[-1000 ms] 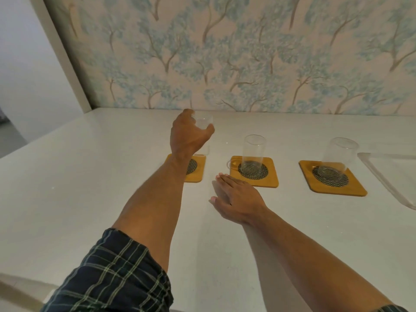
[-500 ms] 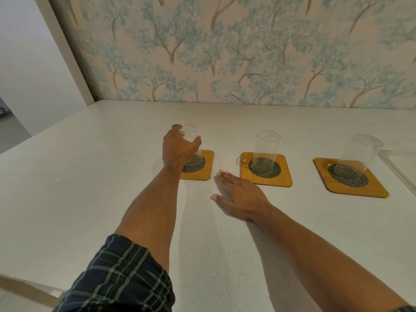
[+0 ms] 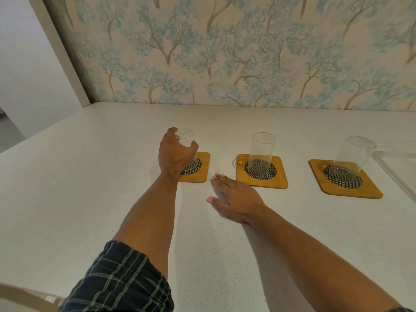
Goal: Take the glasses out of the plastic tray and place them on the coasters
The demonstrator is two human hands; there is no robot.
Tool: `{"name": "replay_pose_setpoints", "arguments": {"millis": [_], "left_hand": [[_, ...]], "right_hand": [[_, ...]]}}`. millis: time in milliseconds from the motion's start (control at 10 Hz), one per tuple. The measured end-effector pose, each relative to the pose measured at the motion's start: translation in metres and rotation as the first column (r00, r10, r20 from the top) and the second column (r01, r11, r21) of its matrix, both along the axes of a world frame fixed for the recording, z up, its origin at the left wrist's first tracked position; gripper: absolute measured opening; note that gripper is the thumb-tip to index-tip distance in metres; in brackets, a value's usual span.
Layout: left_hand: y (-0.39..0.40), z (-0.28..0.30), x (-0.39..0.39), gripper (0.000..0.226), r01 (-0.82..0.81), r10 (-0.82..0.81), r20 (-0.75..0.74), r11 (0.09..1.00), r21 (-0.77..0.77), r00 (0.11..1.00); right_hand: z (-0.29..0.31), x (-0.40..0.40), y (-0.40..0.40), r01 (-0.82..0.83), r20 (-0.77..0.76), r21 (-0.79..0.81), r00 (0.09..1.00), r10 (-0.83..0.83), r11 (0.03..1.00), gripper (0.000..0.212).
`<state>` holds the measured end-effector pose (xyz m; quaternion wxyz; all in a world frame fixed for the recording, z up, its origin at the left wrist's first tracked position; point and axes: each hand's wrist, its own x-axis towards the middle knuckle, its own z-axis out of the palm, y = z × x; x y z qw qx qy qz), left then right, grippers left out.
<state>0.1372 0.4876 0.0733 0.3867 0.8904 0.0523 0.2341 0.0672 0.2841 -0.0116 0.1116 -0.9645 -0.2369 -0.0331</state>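
Three square wooden coasters in a row on a white speckled table (image 3: 90, 199), each with a dark mesh disc at its middle. On the left coaster (image 3: 200, 170), a clear glass (image 3: 186, 140) standing over the mesh, with the left hand (image 3: 175, 154) wrapped round it from the near side: thumb on the right of the glass, fingers (image 3: 171, 134) curled over the far left near the rim, closed on the glass. Cannot tell whether the base already rests on the mesh, the hand hiding the lower part. On the middle coaster (image 3: 262, 174), a second tall glass (image 3: 262, 152), upright and untouched. On the right coaster (image 3: 344, 183), a third glass (image 3: 352, 159), also upright. At the far right edge, part of the clear plastic tray (image 3: 396, 170), just beside the right coaster. Right hand (image 3: 234, 197) flat on the table, palm down, fingers stretched out and holding nothing, between the left and middle coasters on the near side. Plaid sleeve (image 3: 121, 282) on the left arm. Tree-patterned wallpaper (image 3: 225, 52) behind.
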Motion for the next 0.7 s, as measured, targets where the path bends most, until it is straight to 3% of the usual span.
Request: {"name": "replay_pose_setpoints", "arguments": {"millis": [200,500,700], "left_hand": [[0.001,0.000,-0.004,0.070,0.014,-0.012,-0.017,0.998,0.063,1.000],[-0.002,-0.005,-0.013,0.093,0.000,0.009,-0.045,0.979,0.202,0.999],[-0.014,-0.006,-0.027,0.091,-0.083,0.023,0.166,0.929,0.362,0.986]], "right_hand": [[0.002,-0.003,0.001,-0.005,-0.010,-0.017,1.000,0.005,1.000,0.083],[0.006,-0.007,0.001,-0.001,0.002,-0.037,1.000,0.002,0.999,0.081],[0.011,-0.010,-0.001,-0.017,0.068,-0.080,0.997,0.022,0.997,0.079]]}}
